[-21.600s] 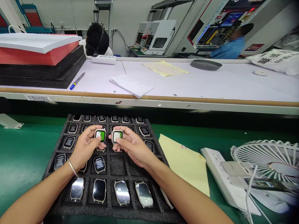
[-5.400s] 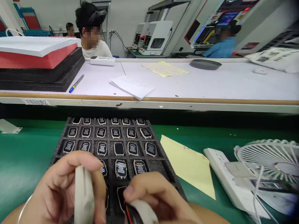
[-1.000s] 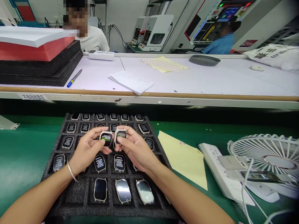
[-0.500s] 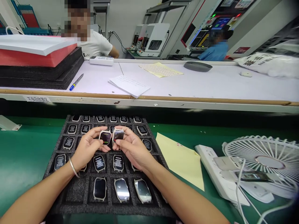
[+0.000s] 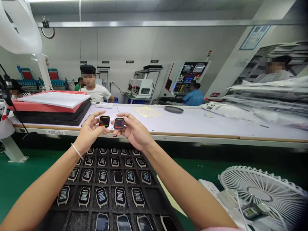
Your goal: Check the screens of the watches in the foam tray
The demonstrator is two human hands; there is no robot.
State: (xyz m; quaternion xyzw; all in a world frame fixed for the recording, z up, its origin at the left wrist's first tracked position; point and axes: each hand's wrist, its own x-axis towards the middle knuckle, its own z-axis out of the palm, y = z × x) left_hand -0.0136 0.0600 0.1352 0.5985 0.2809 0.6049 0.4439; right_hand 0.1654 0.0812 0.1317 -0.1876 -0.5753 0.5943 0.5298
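Observation:
My left hand [image 5: 90,131] is closed on a smartwatch [image 5: 104,121] by its edges, the lit screen facing me with coloured marks low on it. Beside it, my right hand [image 5: 134,130] grips a second smartwatch [image 5: 119,123], whose screen looks greyish with a red spot. Both watches are strapless and held side by side, up in front of the shelf edge. Beneath my forearms lies a black foam tray [image 5: 154,197] with rows of more watches, many showing white text. The front row of watches [image 5: 124,222] has dark or reflecting screens.
A white fan [image 5: 260,192] and a power strip [image 5: 209,187] stand on the right, with a yellow sheet [image 5: 173,200] beside the tray. Stacked foam sheets [image 5: 48,117] and a dark oval dish [image 5: 173,109] rest on the shelf [image 5: 192,125]. Several people are beyond it.
Both hands have lifted the two watches from over the tray to the height of the shelf edge. The head view has tilted up, showing more of the room.

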